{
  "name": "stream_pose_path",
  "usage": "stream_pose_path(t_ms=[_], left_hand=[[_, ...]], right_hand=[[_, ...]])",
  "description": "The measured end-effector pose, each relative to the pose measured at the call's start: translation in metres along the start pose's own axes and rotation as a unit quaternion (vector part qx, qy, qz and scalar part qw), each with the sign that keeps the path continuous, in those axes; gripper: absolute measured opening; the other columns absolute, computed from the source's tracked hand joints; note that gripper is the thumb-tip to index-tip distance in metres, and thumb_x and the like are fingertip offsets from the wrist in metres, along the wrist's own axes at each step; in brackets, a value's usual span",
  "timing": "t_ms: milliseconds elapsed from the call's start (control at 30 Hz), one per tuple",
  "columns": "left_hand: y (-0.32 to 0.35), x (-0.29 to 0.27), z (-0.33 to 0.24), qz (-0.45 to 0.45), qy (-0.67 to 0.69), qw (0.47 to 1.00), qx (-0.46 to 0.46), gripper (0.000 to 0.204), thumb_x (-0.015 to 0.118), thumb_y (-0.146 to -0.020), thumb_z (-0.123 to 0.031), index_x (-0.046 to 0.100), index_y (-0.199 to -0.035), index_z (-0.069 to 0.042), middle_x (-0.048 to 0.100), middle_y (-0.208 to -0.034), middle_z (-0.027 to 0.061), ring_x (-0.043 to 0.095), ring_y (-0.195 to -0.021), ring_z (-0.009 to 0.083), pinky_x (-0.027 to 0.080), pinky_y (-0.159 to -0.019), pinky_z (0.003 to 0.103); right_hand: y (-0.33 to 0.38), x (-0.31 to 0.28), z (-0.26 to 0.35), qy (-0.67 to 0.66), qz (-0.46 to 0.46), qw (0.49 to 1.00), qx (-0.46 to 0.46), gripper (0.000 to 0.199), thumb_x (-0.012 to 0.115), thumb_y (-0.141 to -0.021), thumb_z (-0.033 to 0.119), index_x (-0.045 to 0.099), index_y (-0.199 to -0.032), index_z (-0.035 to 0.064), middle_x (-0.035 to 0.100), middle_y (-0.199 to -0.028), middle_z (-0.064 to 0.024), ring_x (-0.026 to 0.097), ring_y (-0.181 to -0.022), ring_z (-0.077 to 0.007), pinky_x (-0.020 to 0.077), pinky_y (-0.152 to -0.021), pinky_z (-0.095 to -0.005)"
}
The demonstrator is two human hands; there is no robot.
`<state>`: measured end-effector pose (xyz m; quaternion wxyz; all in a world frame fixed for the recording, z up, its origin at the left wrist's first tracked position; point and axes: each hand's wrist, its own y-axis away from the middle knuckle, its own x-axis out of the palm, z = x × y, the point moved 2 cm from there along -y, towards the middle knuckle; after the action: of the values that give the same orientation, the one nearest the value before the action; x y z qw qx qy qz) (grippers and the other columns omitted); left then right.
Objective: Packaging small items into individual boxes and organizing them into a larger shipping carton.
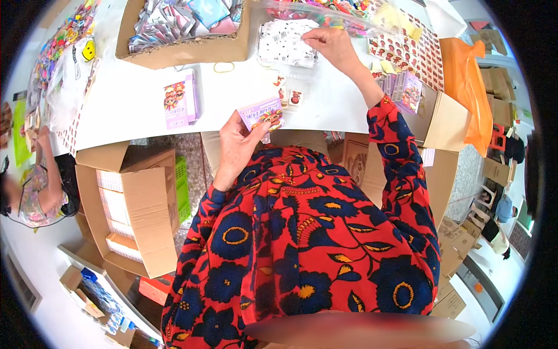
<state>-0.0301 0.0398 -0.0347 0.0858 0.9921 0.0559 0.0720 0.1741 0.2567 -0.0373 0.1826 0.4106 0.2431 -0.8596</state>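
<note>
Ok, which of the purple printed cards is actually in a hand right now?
The purple card pinched in the left hand at the table edge. The other purple cards lie flat on the white table, untouched.

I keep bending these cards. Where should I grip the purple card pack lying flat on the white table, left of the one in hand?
Take the purple card pack by its long side edges, coming from above: it lies flat, its sides free on the white table.
</note>
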Motion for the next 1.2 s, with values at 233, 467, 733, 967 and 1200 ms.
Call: stream_pose_path(t_ms=[233,467,733,967,1200], left_hand=[[-0.002,0.005,-0.003,0.019,-0.03,0.999,0.002,0.032,0.065,-0.082,-0.003,0.052,-0.111,0.005,0.064,-0.1,0.0086,0.06,-0.089,0.0111,0.049,-0.08,0.026],[-0.002,0.008,-0.005,0.024,-0.033,0.999,0.009,0.034,0.065,-0.082,-0.005,0.052,-0.112,0.006,0.065,-0.1,0.0092,0.06,-0.089,0.011,0.05,-0.08,0.027],[-0.014,0.004,0.004,0.02,-0.188,0.981,0.037,0.032,0.069,-0.079,-0.014,0.056,-0.102,0.004,0.067,-0.077,0.0098,0.06,-0.069,0.0081,0.049,-0.061,0.027],[-0.008,0.011,-0.01,-0.003,-0.228,0.972,0.056,0.03,0.071,-0.077,-0.017,0.057,-0.096,0.002,0.062,-0.064,0.0135,0.059,-0.053,0.0169,0.047,-0.052,0.031],[-0.014,0.003,0.006,0.006,-0.171,0.984,0.043,0.029,0.072,-0.077,-0.016,0.059,-0.097,0.001,0.063,-0.063,0.0085,0.055,-0.051,0.0109,0.044,-0.048,0.03]], right_hand=[[0.007,-0.012,-0.013,-0.204,0.075,0.964,0.155,0.019,0.063,-0.086,0.022,0.069,-0.097,0.0076,0.055,-0.065,0.0061,0.047,-0.057,-0.0034,0.0405,-0.052,-0.02],[0.01,-0.021,-0.005,-0.352,0.107,0.91,0.193,0.023,0.062,-0.087,0.022,0.065,-0.103,0.005,0.051,-0.069,0.0065,0.044,-0.058,-0.0037,0.0389,-0.055,-0.02],[0.014,-0.05,0.091,-0.354,0.213,0.909,0.06,0.013,0.06,-0.087,0.016,0.065,-0.09,0.0045,0.056,-0.073,0.005,0.047,-0.06,-0.0044,0.0388,-0.055,-0.0213],[0.026,-0.038,0.129,-0.061,0.147,0.977,-0.145,0.011,0.06,-0.08,0.009,0.064,-0.09,0.0049,0.061,-0.076,-0.0069,0.058,-0.065,-0.0214,0.0454,-0.057,-0.0306],[0.031,-0.023,0.143,-0.05,0.084,0.968,-0.23,0.01,0.061,-0.081,0.01,0.063,-0.089,0.0043,0.061,-0.079,-0.005,0.058,-0.065,-0.0213,0.0462,-0.057,-0.0309]])
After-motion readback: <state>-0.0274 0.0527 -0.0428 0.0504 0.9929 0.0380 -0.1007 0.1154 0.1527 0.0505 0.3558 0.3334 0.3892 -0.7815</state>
